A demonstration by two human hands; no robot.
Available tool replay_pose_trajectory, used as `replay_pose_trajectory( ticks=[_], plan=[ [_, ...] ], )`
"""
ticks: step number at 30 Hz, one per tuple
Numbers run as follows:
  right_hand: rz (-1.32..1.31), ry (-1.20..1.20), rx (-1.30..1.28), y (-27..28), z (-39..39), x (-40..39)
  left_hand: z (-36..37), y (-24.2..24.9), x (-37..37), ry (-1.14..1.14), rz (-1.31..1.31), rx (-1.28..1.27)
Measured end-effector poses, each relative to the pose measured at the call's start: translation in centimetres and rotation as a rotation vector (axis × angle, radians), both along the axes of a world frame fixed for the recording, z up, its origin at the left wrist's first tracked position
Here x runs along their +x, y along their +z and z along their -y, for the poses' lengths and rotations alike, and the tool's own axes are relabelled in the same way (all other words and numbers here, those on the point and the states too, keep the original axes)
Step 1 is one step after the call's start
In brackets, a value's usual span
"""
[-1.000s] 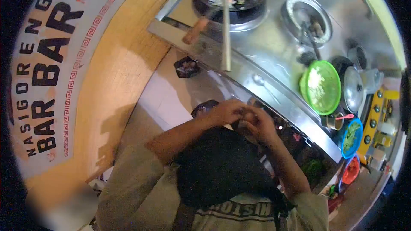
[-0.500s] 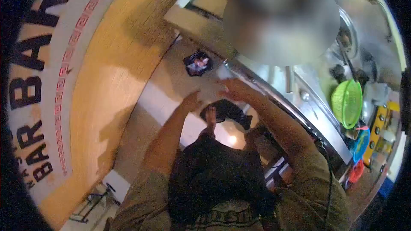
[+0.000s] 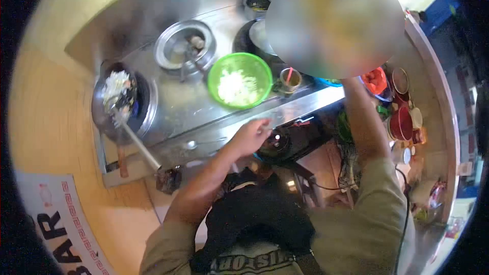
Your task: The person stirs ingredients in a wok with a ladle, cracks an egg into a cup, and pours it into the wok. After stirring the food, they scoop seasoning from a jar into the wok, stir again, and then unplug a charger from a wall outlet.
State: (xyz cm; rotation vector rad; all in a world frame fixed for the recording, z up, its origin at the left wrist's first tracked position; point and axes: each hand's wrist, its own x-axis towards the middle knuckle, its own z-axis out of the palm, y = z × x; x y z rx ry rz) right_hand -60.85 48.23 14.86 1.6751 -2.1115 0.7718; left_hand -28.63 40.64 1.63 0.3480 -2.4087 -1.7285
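My left hand (image 3: 248,136) is in front of the counter's steel edge, below a green plastic basket (image 3: 216,63) of white chopped food. Its fingers are loosely bent and apart, with nothing clear in them. My right forearm (image 3: 365,122) reaches forward past the counter edge. The hand at its end is hidden by the blurred patch, near a bowl of red food (image 3: 374,80). To the left, a wok (image 3: 102,117) contains white rice and darker pieces, with a long-handled metal utensil (image 3: 140,145) resting in it.
A metal pot (image 3: 162,56) with a utensil stands behind the basket. Beside the basket is a small jar (image 3: 290,87) with a red stick. A smaller pot (image 3: 249,4) sits at the back. Red containers (image 3: 401,123) and lids crowd the right side.
My view has swung from the floor and wall to the cooking counter. Both hands, earlier low and close together, are now apart; my right arm reaches forward to the right.
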Motion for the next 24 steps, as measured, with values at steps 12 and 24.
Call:
replay_pose_trajectory(
  ticks=[12,24],
  plan=[
    [-0.112,0.129,0.494,-12.9,-3.7,-3.5,-2.6,-6.6,-19.9,0.552,0.133,-0.201],
    [0.095,-0.144,0.639,-8.2,-8.6,-0.1,-3.4,-2.3,-19.2,0.438,0.387,0.074]
  ],
)
